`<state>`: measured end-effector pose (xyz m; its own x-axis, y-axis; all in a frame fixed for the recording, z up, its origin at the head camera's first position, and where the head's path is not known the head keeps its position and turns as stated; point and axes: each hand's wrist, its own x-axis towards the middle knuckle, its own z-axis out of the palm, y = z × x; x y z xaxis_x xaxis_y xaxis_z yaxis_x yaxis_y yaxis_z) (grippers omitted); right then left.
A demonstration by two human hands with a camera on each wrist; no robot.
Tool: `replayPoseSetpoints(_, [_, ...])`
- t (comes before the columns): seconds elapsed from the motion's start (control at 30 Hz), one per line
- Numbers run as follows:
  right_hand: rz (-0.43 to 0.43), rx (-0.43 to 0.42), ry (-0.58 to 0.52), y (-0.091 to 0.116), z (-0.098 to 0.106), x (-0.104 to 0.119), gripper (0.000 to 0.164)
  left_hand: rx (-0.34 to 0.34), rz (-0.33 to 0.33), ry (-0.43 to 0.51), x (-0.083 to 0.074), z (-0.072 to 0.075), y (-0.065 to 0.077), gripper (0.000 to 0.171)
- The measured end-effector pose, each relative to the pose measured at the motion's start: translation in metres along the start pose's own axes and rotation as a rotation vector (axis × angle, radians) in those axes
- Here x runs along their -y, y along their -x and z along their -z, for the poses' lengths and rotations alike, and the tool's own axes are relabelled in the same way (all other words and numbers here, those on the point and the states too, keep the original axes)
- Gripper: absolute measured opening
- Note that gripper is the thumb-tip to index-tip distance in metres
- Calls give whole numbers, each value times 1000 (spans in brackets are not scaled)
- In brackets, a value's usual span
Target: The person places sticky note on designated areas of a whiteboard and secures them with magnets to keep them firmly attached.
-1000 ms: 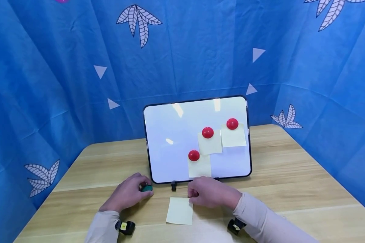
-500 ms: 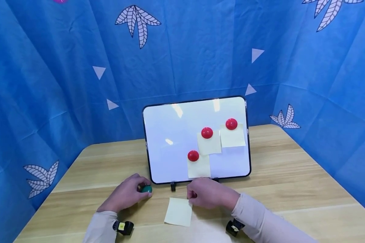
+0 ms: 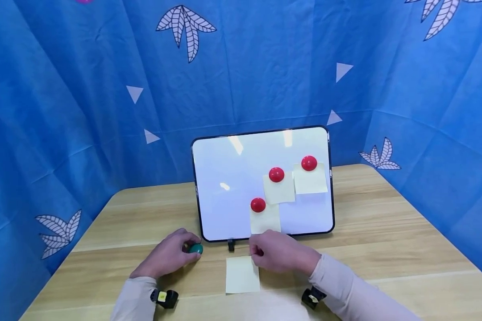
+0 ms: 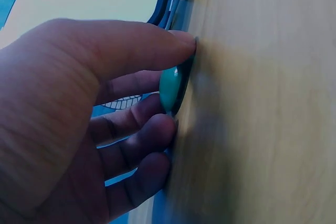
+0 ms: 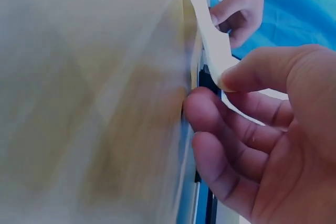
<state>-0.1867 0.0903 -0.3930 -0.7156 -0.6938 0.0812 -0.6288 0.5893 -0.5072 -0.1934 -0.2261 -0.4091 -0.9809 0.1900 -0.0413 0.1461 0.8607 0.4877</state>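
At the front of the whiteboard's lower left corner, my left hand [image 3: 166, 254] holds a round green magnet [image 3: 195, 248] between thumb and fingers. In the left wrist view this magnet [image 4: 170, 87] shows a glossy domed top and a dark base, right at the tabletop. My right hand [image 3: 281, 252] pinches the upper right corner of a pale yellow paper note [image 3: 242, 276] with thumb and forefinger. The right wrist view has the note [image 5: 210, 40] bending away from the wood, its surface seen nearly edge-on. Both hands are low, with the note between them.
A black-framed whiteboard [image 3: 225, 165] leans on small black feet [image 3: 230, 245] behind the hands. Three pale notes hang on its right half under red magnets [image 3: 276, 174]. The wooden table [image 3: 385, 249] extends to both sides, and a blue patterned curtain [image 3: 257, 67] encloses it.
My right hand has risen slightly, and the pinched note has shifted up and right and turned straighter. The left hand stays in place with the green magnet. The head view has shifted a little.
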Motion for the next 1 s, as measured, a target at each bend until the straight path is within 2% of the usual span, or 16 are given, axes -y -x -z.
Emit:
replayPoseSetpoints(0.33, [21, -70, -50, -11, 11, 4, 22, -23, -24, 25, 1, -4, 0, 27])
replayPoseSetpoints(0.57, [18, -131, -108, -15, 20, 4, 18, -99, -57, 7, 0, -1, -2, 27])
replayPoseSetpoints(0.83, [158, -242, -113, -23, 31, 0, 19, -150, -57, -7, 2, 2, 0, 28])
replayPoseSetpoints(0.93, [181, -273, -123, -25, 33, -1, 22, -154, -58, 10, 4, 2, 0, 26])
replayPoseSetpoints(1.0, [166, -289, -113, -27, 34, 0, 23, -163, -60, 23, 5, 3, 0, 25])
